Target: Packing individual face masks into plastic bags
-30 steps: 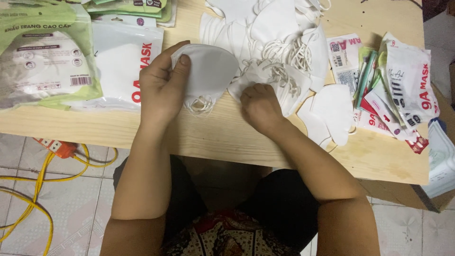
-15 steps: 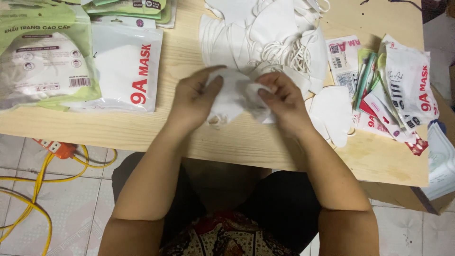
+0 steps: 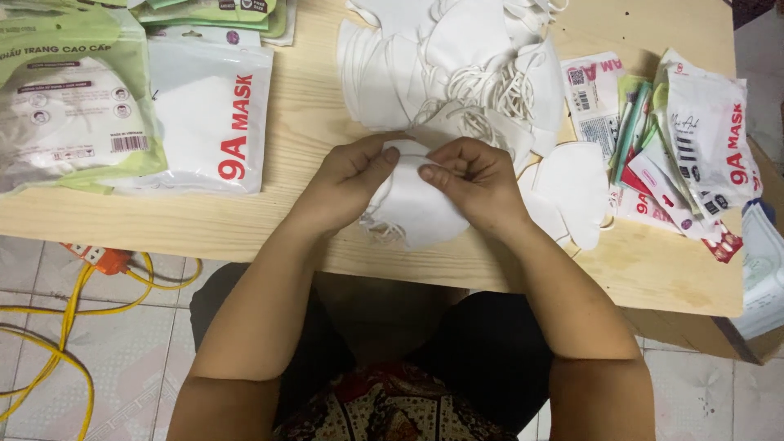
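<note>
I see both hands meet over one white folded mask [image 3: 416, 208]; left hand [image 3: 347, 184] and right hand [image 3: 474, 175] pinch its top edge between thumbs and fingertips, likely to fold it flat; mask pile [image 3: 449, 65] lies just beyond the fingers.

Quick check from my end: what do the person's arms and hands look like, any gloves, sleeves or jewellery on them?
Both arms are bare from above the elbow down, with no sleeves in view. The left hand and right hand wear no gloves; I can make out no rings, watch or bracelets. Fingernails look short and plain.
</note>
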